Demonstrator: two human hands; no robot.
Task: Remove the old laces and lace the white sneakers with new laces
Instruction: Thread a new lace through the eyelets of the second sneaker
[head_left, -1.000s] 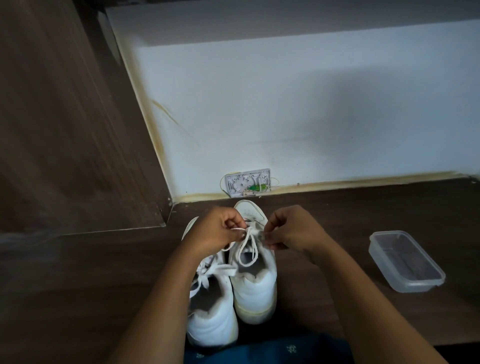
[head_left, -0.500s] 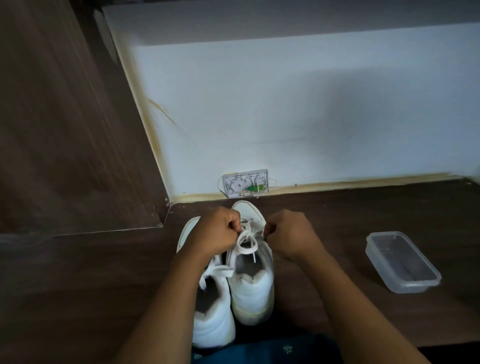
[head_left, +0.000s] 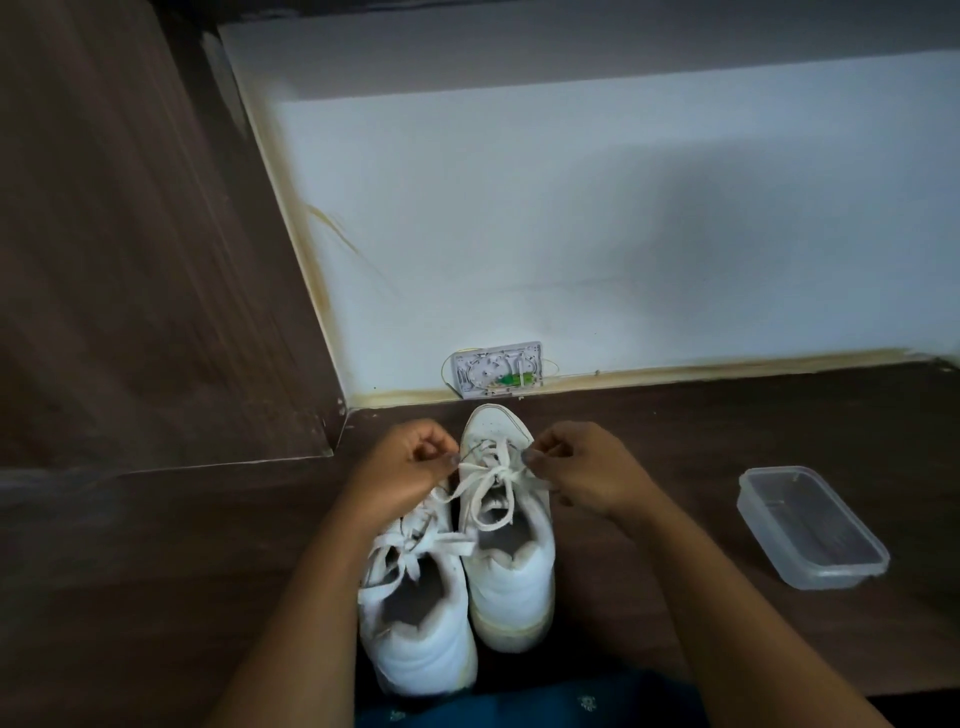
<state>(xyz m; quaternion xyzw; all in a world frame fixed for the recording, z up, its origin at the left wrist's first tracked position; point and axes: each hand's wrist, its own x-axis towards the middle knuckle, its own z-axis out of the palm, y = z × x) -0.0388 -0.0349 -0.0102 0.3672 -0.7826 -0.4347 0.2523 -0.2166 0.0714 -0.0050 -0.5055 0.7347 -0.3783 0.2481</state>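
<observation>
Drawn slightly wider apart than a moment ago, the left hand (head_left: 410, 470) and right hand (head_left: 587, 470) each pinch the white lace (head_left: 491, 475) taut across the forward sneaker (head_left: 511, 571). It stands on the dark wooden surface (head_left: 675, 426), touching the nearer sneaker (head_left: 415, 623). A clear plastic container (head_left: 810, 527) sits well apart.

The sneakers (head_left: 511, 587) are showing smooth, matt, leather-like skin, with flat cloth laces (head_left: 488, 480). Right of the sneakers, the clear plastic container (head_left: 831, 574) is shining on the matt wood-grain surface (head_left: 727, 441).
</observation>
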